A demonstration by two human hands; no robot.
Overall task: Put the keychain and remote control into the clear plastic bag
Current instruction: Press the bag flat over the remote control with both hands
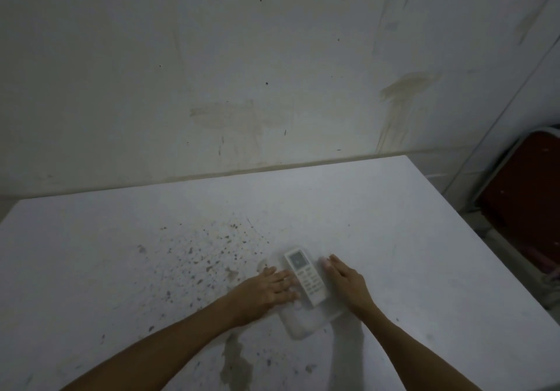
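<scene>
White remote (306, 275) between flat hands.

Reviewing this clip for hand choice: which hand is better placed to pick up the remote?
Probably the left. The left hand already lies flat with fingertips at the remote control; the right hand lies flat just beside it, seemingly on the clear plastic bag. The keychain is not visible.
</scene>
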